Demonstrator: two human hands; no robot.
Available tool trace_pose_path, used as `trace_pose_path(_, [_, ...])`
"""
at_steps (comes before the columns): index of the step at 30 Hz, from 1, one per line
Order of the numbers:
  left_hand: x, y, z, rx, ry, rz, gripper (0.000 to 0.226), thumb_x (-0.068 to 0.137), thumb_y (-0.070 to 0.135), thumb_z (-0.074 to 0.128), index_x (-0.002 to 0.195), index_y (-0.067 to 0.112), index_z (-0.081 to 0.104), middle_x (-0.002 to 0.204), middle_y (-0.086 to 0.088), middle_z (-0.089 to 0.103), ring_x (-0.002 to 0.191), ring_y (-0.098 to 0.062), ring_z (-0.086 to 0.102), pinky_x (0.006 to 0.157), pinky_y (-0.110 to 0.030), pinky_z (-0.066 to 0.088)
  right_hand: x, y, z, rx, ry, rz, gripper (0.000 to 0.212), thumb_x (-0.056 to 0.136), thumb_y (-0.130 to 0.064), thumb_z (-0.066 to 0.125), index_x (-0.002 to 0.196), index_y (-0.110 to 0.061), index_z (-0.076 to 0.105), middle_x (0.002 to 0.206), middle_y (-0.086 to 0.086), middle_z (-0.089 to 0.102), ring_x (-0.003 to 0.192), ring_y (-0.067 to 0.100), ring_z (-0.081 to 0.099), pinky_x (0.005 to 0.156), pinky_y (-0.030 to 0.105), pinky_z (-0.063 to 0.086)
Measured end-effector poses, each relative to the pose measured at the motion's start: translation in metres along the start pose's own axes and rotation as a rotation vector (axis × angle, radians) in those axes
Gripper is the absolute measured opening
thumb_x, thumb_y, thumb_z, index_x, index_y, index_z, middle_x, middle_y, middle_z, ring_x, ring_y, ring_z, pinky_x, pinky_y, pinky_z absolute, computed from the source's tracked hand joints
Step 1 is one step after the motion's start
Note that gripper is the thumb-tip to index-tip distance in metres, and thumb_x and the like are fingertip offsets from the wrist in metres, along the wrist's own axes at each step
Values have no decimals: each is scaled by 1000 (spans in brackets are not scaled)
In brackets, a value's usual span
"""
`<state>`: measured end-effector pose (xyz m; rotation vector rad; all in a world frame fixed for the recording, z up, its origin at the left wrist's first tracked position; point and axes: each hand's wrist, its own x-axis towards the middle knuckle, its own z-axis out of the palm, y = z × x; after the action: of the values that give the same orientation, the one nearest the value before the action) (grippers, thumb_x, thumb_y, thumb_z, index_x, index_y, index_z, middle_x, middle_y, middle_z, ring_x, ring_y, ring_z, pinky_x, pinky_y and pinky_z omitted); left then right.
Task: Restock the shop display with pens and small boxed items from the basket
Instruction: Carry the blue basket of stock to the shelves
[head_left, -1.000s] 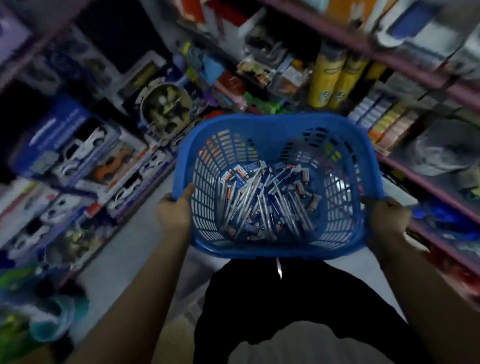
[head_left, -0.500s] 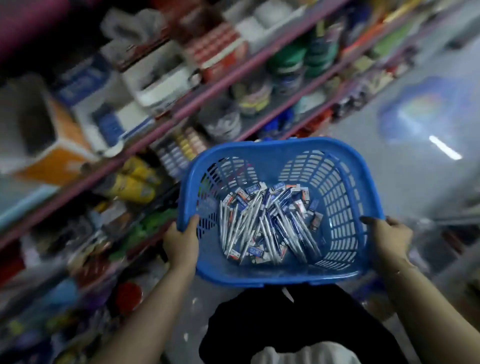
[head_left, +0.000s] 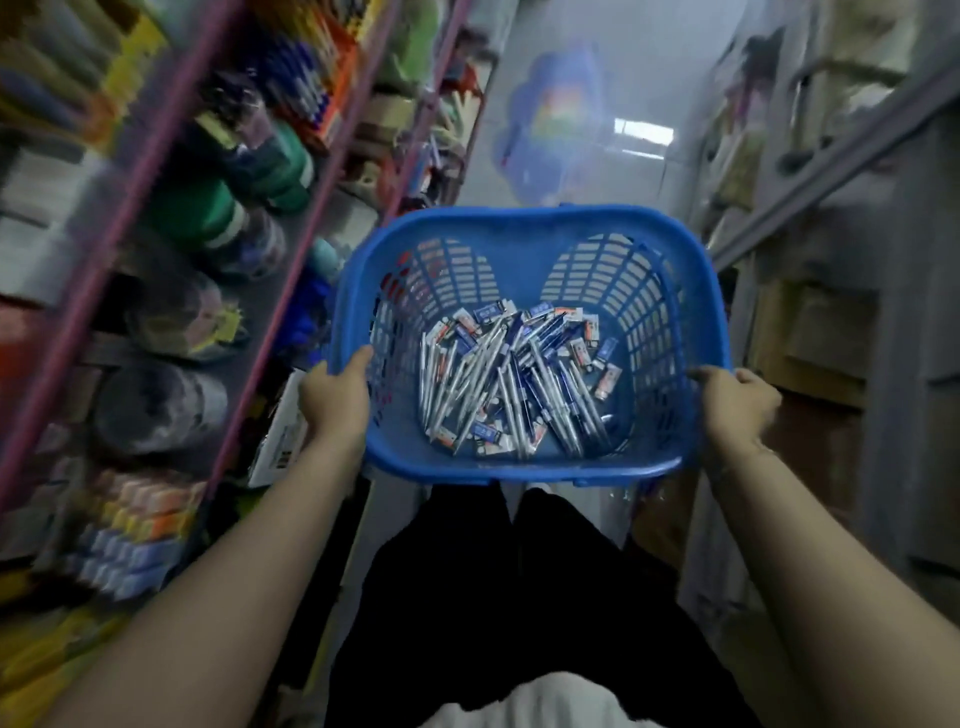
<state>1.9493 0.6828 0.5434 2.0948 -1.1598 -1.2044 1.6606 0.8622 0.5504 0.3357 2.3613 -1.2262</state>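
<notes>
A blue slotted plastic basket (head_left: 524, 228) is held out in front of me at waist height. On its floor lies a loose pile of several white and blue pens (head_left: 498, 384), mixed with several small boxed items (head_left: 587, 348). My left hand (head_left: 335, 400) grips the basket's left rim, thumb over the edge. My right hand (head_left: 735, 402) grips the right rim, fingers curled round it.
Pink-framed shelves (head_left: 254, 358) on the left carry tape rolls, jars and coloured stationery. Grey shelving (head_left: 831, 156) with cartons stands on the right. A narrow tiled aisle (head_left: 597, 93) runs ahead between them. My black trousers show below the basket.
My view has swung from the shelves round to face down the aisle. Both hands keep the same hold on the basket rims, and the basket has stayed level.
</notes>
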Motion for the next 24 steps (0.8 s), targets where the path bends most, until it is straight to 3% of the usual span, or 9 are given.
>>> trace_pose_path(3, [35, 34, 31, 14, -48, 16, 26, 84, 32, 69, 90, 6, 65, 72, -5, 59, 66, -23, 59, 65, -34, 47, 21, -18, 25, 56, 50, 48, 32, 67, -11, 70, 48, -16, 45, 55, 3, 45, 58, 17, 45, 54, 32, 38])
trace_pose_path(5, [66, 53, 51, 35, -71, 26, 23, 84, 31, 69, 87, 9, 64, 63, 0, 54, 56, -15, 52, 58, -27, 41, 36, -26, 48, 41, 89, 73, 24, 67, -11, 70, 53, -12, 50, 60, 6, 48, 60, 18, 46, 55, 32, 39])
trace_pose_path(7, [102, 72, 74, 58, -104, 43, 25, 84, 33, 70, 88, 9, 66, 67, -1, 57, 60, -18, 54, 60, -28, 40, 54, -31, 77, 48, 126, 93, 12, 69, -12, 70, 64, -8, 60, 65, 8, 54, 61, 18, 51, 54, 30, 43])
trace_pose_path(9, [141, 85, 104, 62, -129, 59, 26, 84, 35, 70, 89, 9, 66, 70, -2, 59, 65, -21, 56, 60, -29, 43, 79, -37, 111, 64, 145, 126, 10, 70, -12, 71, 68, -6, 63, 62, 6, 56, 56, 17, 51, 48, 23, 46])
trace_pose_path(11, [176, 90, 139, 86, -128, 82, 28, 83, 37, 69, 87, 10, 65, 68, 0, 59, 63, -21, 57, 56, -29, 43, 111, -39, 143, 99, 159, 160, 16, 71, -11, 71, 62, -7, 57, 55, 2, 49, 48, 12, 44, 33, 13, 34])
trace_pose_path(13, [211, 87, 182, 102, -125, 116, 31, 82, 40, 70, 88, 10, 67, 72, -2, 61, 66, -21, 58, 57, -31, 45, 150, -34, 178, 132, 174, 158, 16, 72, -9, 70, 65, -8, 56, 54, 3, 45, 47, 11, 39, 29, 13, 28])
trace_pose_path(17, [293, 37, 285, 66, -88, 201, 29, 80, 35, 72, 90, 9, 70, 73, -3, 65, 68, -20, 59, 61, -32, 46, 248, 21, 262, 180, 214, 86, 14, 74, -8, 69, 71, -7, 55, 37, -5, 38, 38, 2, 31, 30, 14, 24])
trace_pose_path(20, [355, -21, 361, 46, -61, 247, 25, 81, 32, 73, 92, 10, 72, 74, 1, 65, 61, -9, 55, 55, -23, 41, 322, 76, 325, 213, 208, 32, 20, 73, -9, 70, 65, -7, 51, 46, 0, 35, 44, 8, 29, 31, 16, 23])
trace_pose_path(24, [427, -93, 446, 18, -64, 305, 26, 82, 28, 72, 99, 9, 71, 86, -6, 68, 71, -12, 59, 65, -24, 44, 408, 147, 401, 307, 198, 22, 39, 69, -7, 72, 51, -15, 38, 52, 2, 39, 49, 9, 40, 46, 20, 37])
